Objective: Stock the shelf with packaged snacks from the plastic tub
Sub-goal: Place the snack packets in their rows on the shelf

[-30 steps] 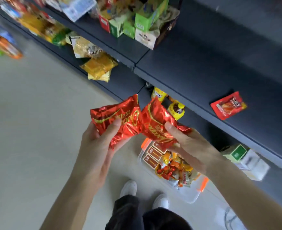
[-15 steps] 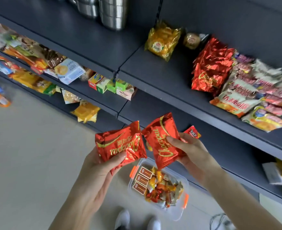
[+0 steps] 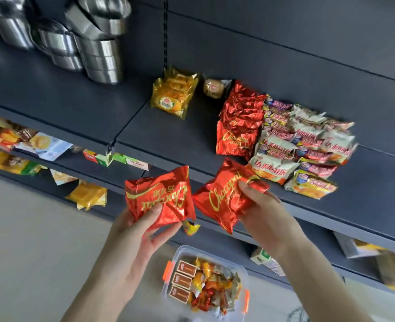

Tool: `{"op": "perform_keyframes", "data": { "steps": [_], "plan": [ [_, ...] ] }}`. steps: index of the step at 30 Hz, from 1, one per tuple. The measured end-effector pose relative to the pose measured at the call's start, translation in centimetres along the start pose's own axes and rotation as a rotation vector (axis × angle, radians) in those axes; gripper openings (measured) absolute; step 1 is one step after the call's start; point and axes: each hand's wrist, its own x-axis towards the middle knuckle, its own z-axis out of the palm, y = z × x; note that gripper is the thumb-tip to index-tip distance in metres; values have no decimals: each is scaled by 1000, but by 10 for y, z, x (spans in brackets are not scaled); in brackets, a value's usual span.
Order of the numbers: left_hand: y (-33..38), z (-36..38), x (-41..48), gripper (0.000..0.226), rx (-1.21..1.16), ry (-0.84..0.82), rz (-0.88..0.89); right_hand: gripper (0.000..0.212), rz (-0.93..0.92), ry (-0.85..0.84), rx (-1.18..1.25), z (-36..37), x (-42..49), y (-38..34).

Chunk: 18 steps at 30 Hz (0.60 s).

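- The left hand (image 3: 143,231), at lower centre of the frame, has its fingers (image 3: 155,211) clamped on a red foil snack pack (image 3: 160,197), thumb across the front and the print upside down.
- The right hand (image 3: 265,217), just right of centre, has its fingers clamped on a second red foil pack (image 3: 224,197), thumb pressed on the pack's upper right corner.
- The two packs sit side by side, edges nearly touching, in front of the front edge of the dark shelf (image 3: 168,135).
- On that shelf, in the middle right of the frame, a pile of matching red packs (image 3: 239,122) lies beside a spread of white-and-orange snack packs (image 3: 301,147), the two groups touching.
- Further back on the shelf sit a yellow pack (image 3: 173,96) and a small round wrapped snack (image 3: 212,88).
- Stacked steel containers (image 3: 99,54) stand at the upper left of the frame.
- The plastic tub (image 3: 244,275) with orange latches rests on the floor at bottom centre, holding three brown boxes along its left side and a heap of mixed wrapped snacks.
- Lower shelves at the left edge carry more assorted packets, blurred.
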Motion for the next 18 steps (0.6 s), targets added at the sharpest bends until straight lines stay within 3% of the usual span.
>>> {"op": "perform_keyframes", "data": {
  "steps": [3, 8, 13, 18],
  "plan": [
    [6, 25, -1, 35, 11, -56, 40, 37, -14, 46, 65, -4, 3, -9],
    [16, 42, 3, 39, 37, -26, 72, 56, -119, 121, 40, -12, 6, -28],
    [23, 42, 12, 37, 103, -6, 69, 30, -266, 204, -68, -17, 15, -46],
    [30, 45, 25, 38, 193, -33, 27, 29, -195, 322, -22, -9, 25, -51]
  ]
}}
